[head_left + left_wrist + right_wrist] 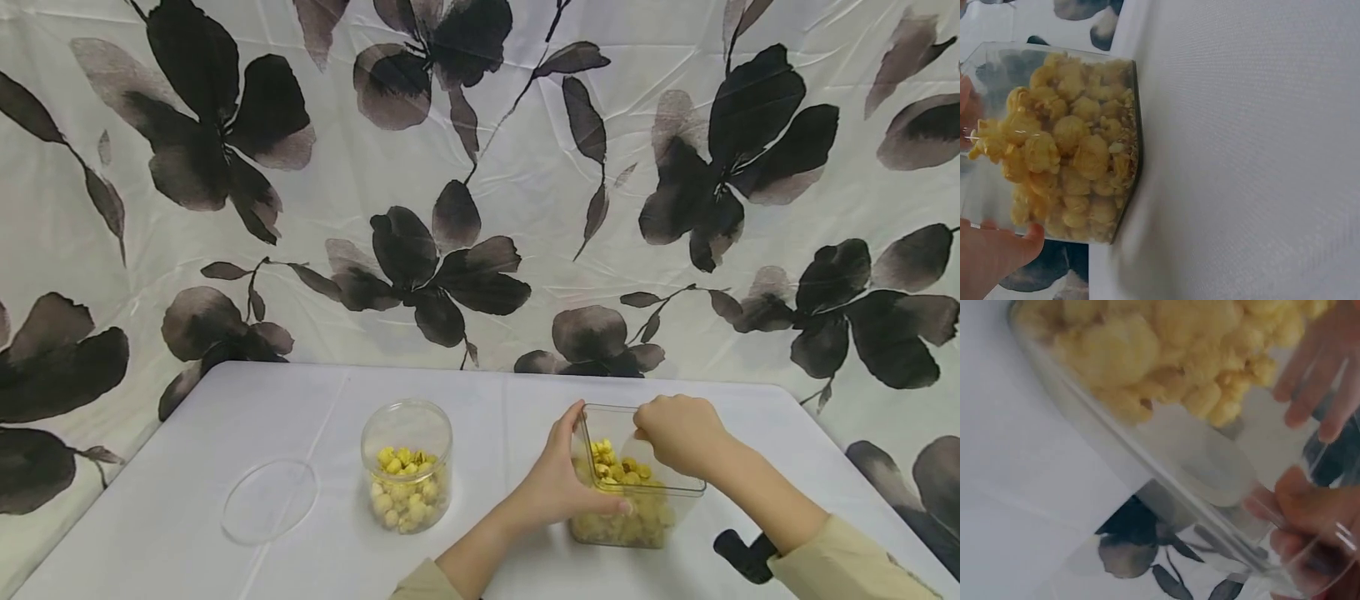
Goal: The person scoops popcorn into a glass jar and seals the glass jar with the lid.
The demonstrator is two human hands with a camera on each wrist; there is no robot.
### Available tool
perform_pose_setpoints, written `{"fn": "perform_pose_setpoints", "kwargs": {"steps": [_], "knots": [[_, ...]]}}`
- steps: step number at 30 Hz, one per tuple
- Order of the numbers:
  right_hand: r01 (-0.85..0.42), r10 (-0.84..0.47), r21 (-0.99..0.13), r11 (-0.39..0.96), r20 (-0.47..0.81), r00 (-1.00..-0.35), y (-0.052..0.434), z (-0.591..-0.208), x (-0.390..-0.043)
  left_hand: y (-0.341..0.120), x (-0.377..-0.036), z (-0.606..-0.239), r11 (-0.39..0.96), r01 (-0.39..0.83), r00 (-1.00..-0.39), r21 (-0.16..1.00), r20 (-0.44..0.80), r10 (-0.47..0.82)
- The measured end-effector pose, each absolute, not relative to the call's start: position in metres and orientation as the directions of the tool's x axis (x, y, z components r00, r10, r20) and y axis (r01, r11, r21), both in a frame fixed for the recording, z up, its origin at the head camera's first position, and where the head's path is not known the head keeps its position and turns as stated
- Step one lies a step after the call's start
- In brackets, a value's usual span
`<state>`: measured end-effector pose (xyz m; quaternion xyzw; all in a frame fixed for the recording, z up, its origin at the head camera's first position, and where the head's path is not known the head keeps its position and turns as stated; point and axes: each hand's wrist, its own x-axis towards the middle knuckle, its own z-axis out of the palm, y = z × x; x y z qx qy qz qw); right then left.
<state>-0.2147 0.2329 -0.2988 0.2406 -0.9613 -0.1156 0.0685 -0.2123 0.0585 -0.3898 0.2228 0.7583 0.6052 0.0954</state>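
My left hand (551, 483) grips a clear rectangular container (648, 489) by its side, the thumb along the front wall. Yellow popcorn (1075, 147) fills its lower part. Inside the container's top opening, my right hand (678, 429) has its fingers curled round the handle of a clear plastic spoon (1216, 469). The spoon's bowl lies close to the popcorn; whether any sits in it I cannot tell. To the left stands a clear round jar (405, 410), uncovered and partly filled with the same popcorn.
A clear round lid (270, 500) lies flat on the white-covered table (337, 567), left of the jar. A black object (742, 554) shows beside the right forearm. Behind the table hangs a floral cloth (435, 275).
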Motion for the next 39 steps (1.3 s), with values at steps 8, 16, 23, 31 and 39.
{"fn": "perform_pose_setpoints", "kwargs": {"steps": [8,16,23,31,39], "knots": [[-0.493,-0.491,0.055,0.869,-0.046,-0.870,0.236,-0.289,-0.222,0.058,-0.212,-0.389,0.173,0.216,-0.887,0.961,0.119,0.446],[-0.462,-0.462,-0.025,0.887,-0.071,-0.884,0.227,-0.293,-0.220,0.060,-0.210,-0.390,0.183,0.213,-0.887,0.960,0.112,0.447],[-0.405,-0.426,-0.210,0.890,-0.066,-0.902,0.238,-0.290,-0.222,0.060,-0.211,-0.387,0.178,0.201,-0.893,0.963,0.105,0.437],[-0.376,-0.421,-0.295,0.879,-0.107,-0.901,0.244,-0.290,-0.222,0.061,-0.211,-0.386,0.187,0.205,-0.898,0.961,0.108,0.427],[-0.339,-0.386,-0.327,0.882,-0.089,-0.918,0.242,-0.291,-0.223,0.060,-0.212,-0.385,0.183,0.203,-0.897,0.962,0.107,0.429]]}}
